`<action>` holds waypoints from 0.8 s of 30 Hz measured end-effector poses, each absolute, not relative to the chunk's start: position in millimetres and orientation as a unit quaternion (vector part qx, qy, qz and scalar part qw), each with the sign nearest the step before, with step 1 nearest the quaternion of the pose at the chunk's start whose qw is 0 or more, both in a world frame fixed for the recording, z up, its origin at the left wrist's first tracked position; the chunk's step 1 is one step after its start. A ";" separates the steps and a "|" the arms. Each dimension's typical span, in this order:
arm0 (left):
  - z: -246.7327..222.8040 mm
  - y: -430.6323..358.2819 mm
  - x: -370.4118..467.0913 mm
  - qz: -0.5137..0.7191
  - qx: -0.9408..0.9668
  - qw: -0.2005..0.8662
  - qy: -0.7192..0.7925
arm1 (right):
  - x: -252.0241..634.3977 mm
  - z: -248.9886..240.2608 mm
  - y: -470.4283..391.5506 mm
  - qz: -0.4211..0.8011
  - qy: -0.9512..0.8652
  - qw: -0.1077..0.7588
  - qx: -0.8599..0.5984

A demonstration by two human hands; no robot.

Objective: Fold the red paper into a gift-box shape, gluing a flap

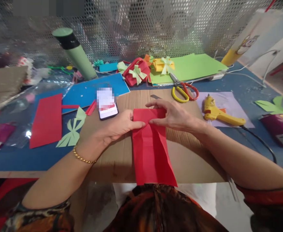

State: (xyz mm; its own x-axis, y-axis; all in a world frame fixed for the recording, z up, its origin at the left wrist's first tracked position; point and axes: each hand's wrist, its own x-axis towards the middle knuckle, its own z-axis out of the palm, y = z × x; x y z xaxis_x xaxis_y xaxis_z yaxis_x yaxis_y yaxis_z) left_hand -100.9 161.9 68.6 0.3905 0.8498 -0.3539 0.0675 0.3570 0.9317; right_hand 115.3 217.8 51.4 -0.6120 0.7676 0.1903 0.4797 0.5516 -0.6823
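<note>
A strip of red paper (151,154), creased lengthwise, lies over the brown cardboard (117,161), its near end reaching the cardboard's front edge. My left hand (124,124) grips the far left part of it, thumb on top and fingers mostly hidden. At the far right part, my right hand (172,114) pinches the same paper, with its thumb pressed on the face and the index finger stretched past the top edge. The two thumb tips almost meet over a fold. A phone (108,111) with a lit screen rests just beyond my left hand.
Scissors (185,91) with red and yellow handles and a yellow glue gun (218,114) on lilac paper lie at the right. Beyond stand folded paper pieces with bows (136,73), green sheets (192,67) and a green bottle (77,53). Red paper (48,120) lies left.
</note>
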 end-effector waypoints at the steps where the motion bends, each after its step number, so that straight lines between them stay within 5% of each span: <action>1: 69.3 161.7 -100.3 0.288 0.489 0.673 0.474 | 115.2 51.5 217.7 0.298 -0.848 0.241 -0.367; 24: 64.5 157.7 -98.3 0.262 0.550 0.584 0.537 | 114.9 50.3 218.4 0.370 -0.820 0.257 -0.353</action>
State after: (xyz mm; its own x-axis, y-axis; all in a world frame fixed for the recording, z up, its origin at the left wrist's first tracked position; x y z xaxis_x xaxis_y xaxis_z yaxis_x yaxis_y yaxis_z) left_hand -98.3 157.7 64.5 0.2866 0.8959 -0.3395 0.2841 0.2590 0.9232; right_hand 114.9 218.4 50.3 -0.6189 0.7688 0.1608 0.3887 0.4777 -0.7878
